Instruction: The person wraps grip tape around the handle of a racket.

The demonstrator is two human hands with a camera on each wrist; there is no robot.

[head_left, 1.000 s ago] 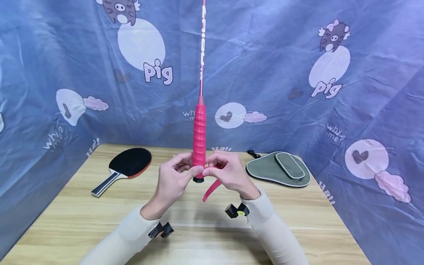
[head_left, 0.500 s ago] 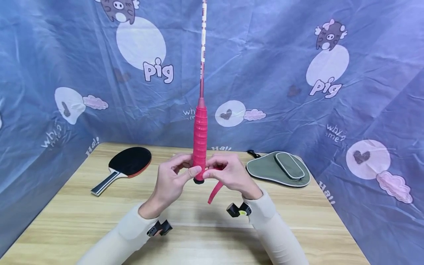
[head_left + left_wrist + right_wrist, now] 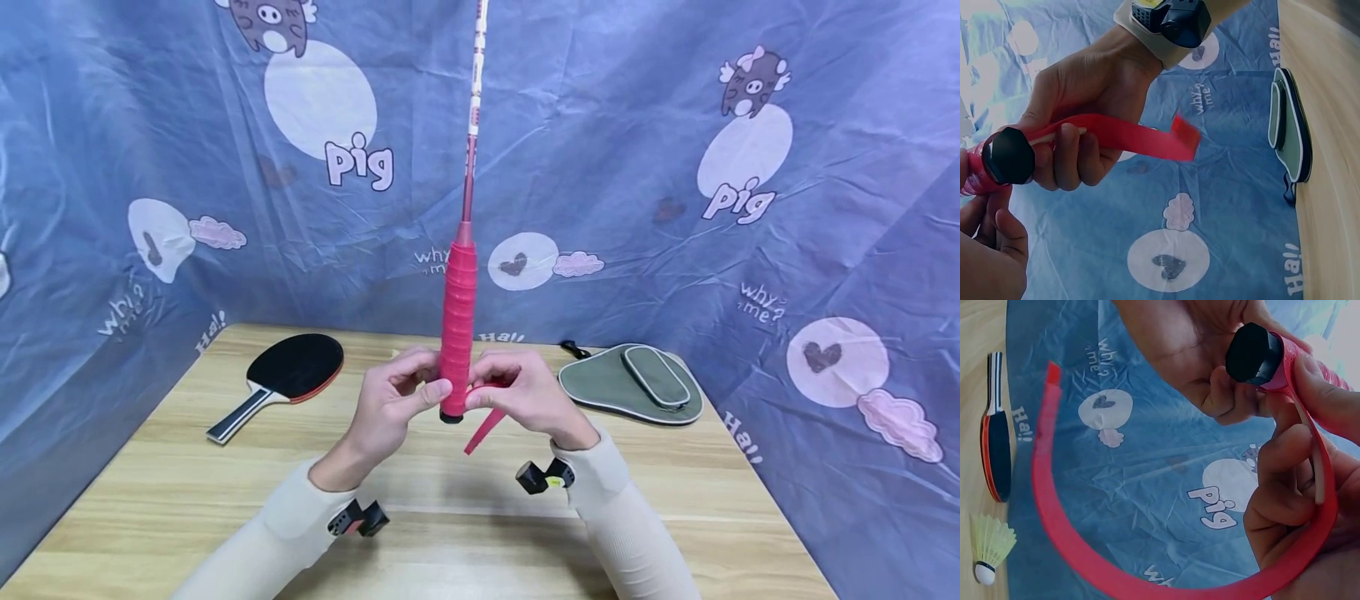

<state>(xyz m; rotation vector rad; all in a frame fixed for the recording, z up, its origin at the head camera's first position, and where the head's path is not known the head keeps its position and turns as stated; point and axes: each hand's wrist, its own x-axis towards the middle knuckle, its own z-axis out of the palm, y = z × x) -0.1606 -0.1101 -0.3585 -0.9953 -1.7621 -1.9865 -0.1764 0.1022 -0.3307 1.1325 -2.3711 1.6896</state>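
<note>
A badminton racket stands nearly upright between my hands, its pink wrapped handle (image 3: 458, 325) low and its thin shaft (image 3: 472, 142) leaning slightly right at the top. Its head is out of view. My left hand (image 3: 386, 404) pinches the handle near its black butt cap (image 3: 1250, 355). On the other side my right hand (image 3: 528, 392) pinches a pink strip of grip tape (image 3: 1141, 139) close to where it meets the handle. The tape's loose tail (image 3: 1072, 544) hangs from the right hand and curves in the right wrist view.
A table tennis bat (image 3: 296, 367) lies on the wooden table (image 3: 150, 500) at the left. At the back right lies a green bat case (image 3: 630, 383). The right wrist view has a yellow shuttlecock (image 3: 991, 547). Patterned blue cloth (image 3: 600, 167) walls the back and sides.
The racket's top has tilted to the right, and its butt has dropped slightly. The loose tape tail has swung a little. Both hands keep nearly the same place and hold.
</note>
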